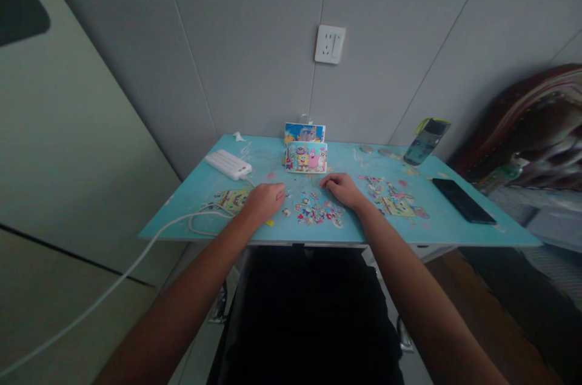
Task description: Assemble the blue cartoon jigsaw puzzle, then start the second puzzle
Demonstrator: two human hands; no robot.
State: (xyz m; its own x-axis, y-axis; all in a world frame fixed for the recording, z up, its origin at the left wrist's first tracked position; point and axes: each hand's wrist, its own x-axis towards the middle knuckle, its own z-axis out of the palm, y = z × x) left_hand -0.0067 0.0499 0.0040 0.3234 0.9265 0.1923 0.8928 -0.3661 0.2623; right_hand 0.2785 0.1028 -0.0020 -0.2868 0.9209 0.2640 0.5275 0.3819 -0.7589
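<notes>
A loose heap of small, colourful cartoon cut-outs (318,210), possibly stickers, lies on the blue table (250,228) between my hands. At the left edge of that heap rests my left hand (268,200), its fingers curled closed. My right hand (342,188) is at the upper right of the heap, fingers bent and pressed together. Whatever either hand holds, if anything, is hidden or too small to make out. Behind them a card with cartoon characters (306,158) leans upright before a second picture card (313,132).
More cutouts (393,198) lie right of my right hand, and a yellow cartoon piece (231,200) lies left. A white power bank (228,164) with a white cable (150,245) sits at left. A dark phone (462,200) and tilted-looking bottle (426,141) stand right. A wall socket (330,44) is behind.
</notes>
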